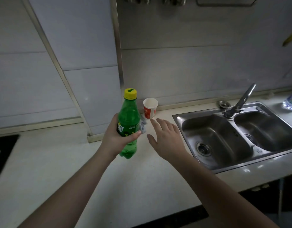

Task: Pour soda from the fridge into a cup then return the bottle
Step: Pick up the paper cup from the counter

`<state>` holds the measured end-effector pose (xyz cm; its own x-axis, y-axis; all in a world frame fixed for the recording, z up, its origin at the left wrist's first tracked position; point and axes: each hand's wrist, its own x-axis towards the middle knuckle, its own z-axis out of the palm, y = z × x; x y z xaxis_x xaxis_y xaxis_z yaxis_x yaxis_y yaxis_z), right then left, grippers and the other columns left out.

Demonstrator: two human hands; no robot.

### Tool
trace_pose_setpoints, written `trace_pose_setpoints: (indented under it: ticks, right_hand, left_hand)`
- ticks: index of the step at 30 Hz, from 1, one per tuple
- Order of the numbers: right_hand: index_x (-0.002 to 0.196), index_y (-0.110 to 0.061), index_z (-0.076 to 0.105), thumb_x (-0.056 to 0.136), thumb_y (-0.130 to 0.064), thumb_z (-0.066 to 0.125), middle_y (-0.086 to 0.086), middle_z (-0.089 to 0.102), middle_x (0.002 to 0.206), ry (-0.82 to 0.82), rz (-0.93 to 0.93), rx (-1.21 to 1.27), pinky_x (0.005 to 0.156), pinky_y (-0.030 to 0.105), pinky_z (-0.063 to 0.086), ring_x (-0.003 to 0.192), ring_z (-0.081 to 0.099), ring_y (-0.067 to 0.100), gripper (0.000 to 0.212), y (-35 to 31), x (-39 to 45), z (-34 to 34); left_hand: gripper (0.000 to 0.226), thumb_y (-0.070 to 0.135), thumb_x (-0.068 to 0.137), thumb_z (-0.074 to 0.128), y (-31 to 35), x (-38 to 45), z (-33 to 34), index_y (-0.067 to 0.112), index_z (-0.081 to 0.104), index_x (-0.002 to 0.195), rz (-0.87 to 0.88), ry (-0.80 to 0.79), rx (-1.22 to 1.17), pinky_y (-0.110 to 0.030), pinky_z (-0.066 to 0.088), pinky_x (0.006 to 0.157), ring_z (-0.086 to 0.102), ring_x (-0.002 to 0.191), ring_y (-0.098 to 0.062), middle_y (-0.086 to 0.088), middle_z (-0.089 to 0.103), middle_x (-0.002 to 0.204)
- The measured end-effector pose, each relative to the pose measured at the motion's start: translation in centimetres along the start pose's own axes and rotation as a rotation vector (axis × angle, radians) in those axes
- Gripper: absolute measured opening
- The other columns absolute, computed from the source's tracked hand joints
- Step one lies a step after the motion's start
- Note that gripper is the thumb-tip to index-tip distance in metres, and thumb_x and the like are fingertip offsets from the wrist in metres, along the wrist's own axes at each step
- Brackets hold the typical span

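Countertop (pixel 76 162) stage: left hand (pixel 116 137) gripped capped bottle (pixel 128 122), right hand (pixel 165 137) open near cup (pixel 150 109); uncapping, pouring, return pending.

Cooktop (pixel 3 150) (cut off left)

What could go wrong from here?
The cap is on the bottle, which the left hand holds mid-body; squeezing while opening may make soda spurt. The cup is light and sits near the open right hand, so a careless reach could tip it.
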<state>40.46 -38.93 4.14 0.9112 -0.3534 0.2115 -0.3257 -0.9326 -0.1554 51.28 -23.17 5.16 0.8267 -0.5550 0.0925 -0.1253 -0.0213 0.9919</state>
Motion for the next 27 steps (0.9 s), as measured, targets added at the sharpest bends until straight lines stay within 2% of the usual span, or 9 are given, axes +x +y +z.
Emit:
trace_pose_setpoints:
  ticks: [3,7,9,13,18,21,24,27]
  right_hand:
    - [0.147,-0.021,0.029,0.095,-0.049,0.042,0.004,0.039,0.148,-0.028,0.022,0.014,0.112,0.040,0.024,0.137,0.033,0.023,0.060,1.1,1.1,1.2]
    - [0.147,-0.020,0.027,0.096,-0.048,0.042,0.005,0.041,0.146,-0.056,0.004,0.015,0.110,0.038,0.027,0.135,0.035,0.023,0.060,3.0,3.5,3.2]
    - [0.147,-0.020,0.027,0.096,-0.047,0.042,0.005,0.042,0.145,-0.069,-0.013,0.013,0.108,0.038,0.029,0.133,0.037,0.023,0.060,4.0,5.0,4.3]
    - [0.145,-0.018,0.030,0.095,-0.046,0.044,0.006,0.048,0.138,-0.075,-0.053,0.028,0.103,0.039,0.033,0.126,0.044,0.025,0.059,6.5,8.5,6.3]
    - [0.142,-0.017,0.033,0.093,-0.042,0.048,0.008,0.053,0.128,-0.140,-0.039,0.069,0.095,0.039,0.037,0.116,0.050,0.027,0.057,9.2,13.4,9.1]
    - [0.140,-0.017,0.034,0.095,-0.037,0.047,0.009,0.056,0.126,-0.192,-0.007,0.156,0.091,0.040,0.042,0.111,0.054,0.028,0.051,10.3,15.8,10.7]
    - [0.137,-0.016,0.033,0.097,-0.026,0.043,0.010,0.059,0.119,-0.218,0.009,0.100,0.085,0.040,0.045,0.102,0.058,0.029,0.042,10.8,17.6,11.9]
    - [0.137,-0.016,0.033,0.097,-0.018,0.043,0.010,0.061,0.116,-0.273,0.029,0.062,0.081,0.040,0.046,0.098,0.060,0.029,0.042,11.1,19.1,12.7]
  left_hand:
    - [0.067,0.024,0.058,0.090,-0.9,1.1,0.3,0.044,0.053,0.111,-0.020,0.001,0.014,-0.039,0.056,0.085,0.066,0.099,-0.009,0.015,0.069,0.104]
    - [0.070,0.013,0.065,0.090,-2.4,2.8,1.5,0.033,0.051,0.118,-0.054,-0.001,0.050,-0.036,0.054,0.084,0.066,0.098,-0.005,0.019,0.068,0.101]
    - [0.067,0.010,0.067,0.088,-3.2,3.7,2.0,0.033,0.050,0.117,-0.068,0.007,0.076,-0.035,0.054,0.084,0.065,0.097,-0.003,0.022,0.067,0.099]
    - [0.068,0.010,0.066,0.089,-4.2,5.6,3.3,0.035,0.050,0.116,-0.117,0.070,0.089,-0.035,0.054,0.084,0.065,0.096,-0.002,0.020,0.068,0.099]
    - [0.068,0.041,0.051,0.085,-5.1,7.7,4.8,0.043,0.052,0.110,-0.180,0.123,0.108,-0.036,0.055,0.083,0.066,0.098,-0.007,0.022,0.068,0.100]
    - [0.067,0.039,0.052,0.086,-5.7,8.1,5.5,0.042,0.052,0.110,-0.198,0.141,0.133,-0.037,0.056,0.084,0.066,0.098,-0.006,0.021,0.068,0.100]
    - [0.067,0.028,0.057,0.088,-6.5,7.9,5.6,0.044,0.051,0.111,-0.231,0.177,0.158,-0.039,0.056,0.086,0.065,0.098,-0.003,0.023,0.067,0.101]
    - [0.069,0.026,0.058,0.089,-7.1,7.6,5.6,0.045,0.051,0.113,-0.259,0.212,0.167,-0.036,0.055,0.084,0.065,0.098,-0.003,0.022,0.067,0.102]
